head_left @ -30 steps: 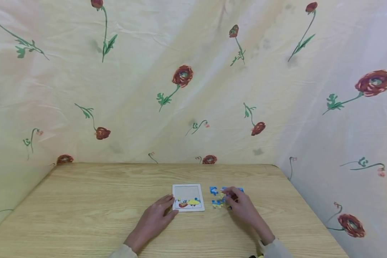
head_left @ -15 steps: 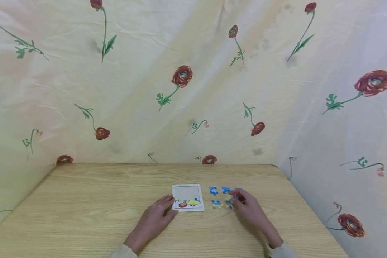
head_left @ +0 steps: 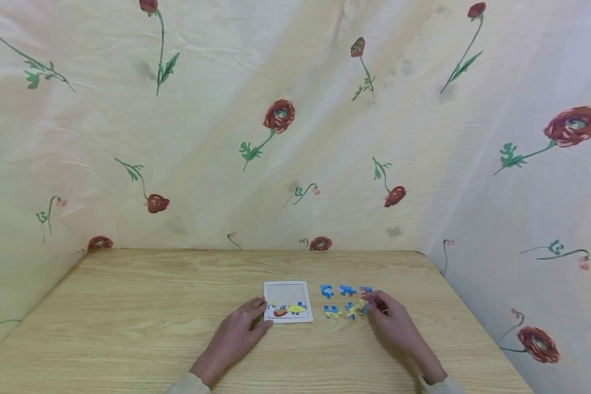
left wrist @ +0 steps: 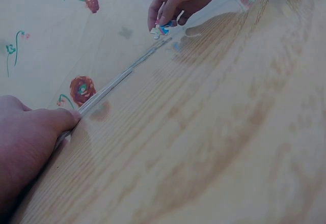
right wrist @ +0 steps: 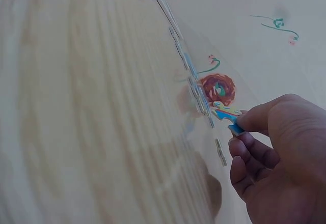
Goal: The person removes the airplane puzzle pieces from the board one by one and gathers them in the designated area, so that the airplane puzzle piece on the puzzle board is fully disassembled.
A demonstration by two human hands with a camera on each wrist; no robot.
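My left hand rests at the left edge and near-left corner of a white-framed jigsaw puzzle tray, its fingers fairly straight. Colourful pieces fill the tray's near part, and the far part shows bare grey backing. In the right wrist view, my right hand pinches a yellow and blue puzzle piece between thumb and fingertips. That hand is over the right end of the loose pieces in the head view, where the held piece overlaps others.
Loose blue puzzle pieces lie in two rough rows right of the tray, with a blue and yellow piece nearest it in the front row. The wooden table meets a flower-printed cloth at the back and sides.
My right hand has moved to the right across the loose pieces, carrying the pinched piece and uncovering pieces behind it. The left hand and the tray have stayed in place.
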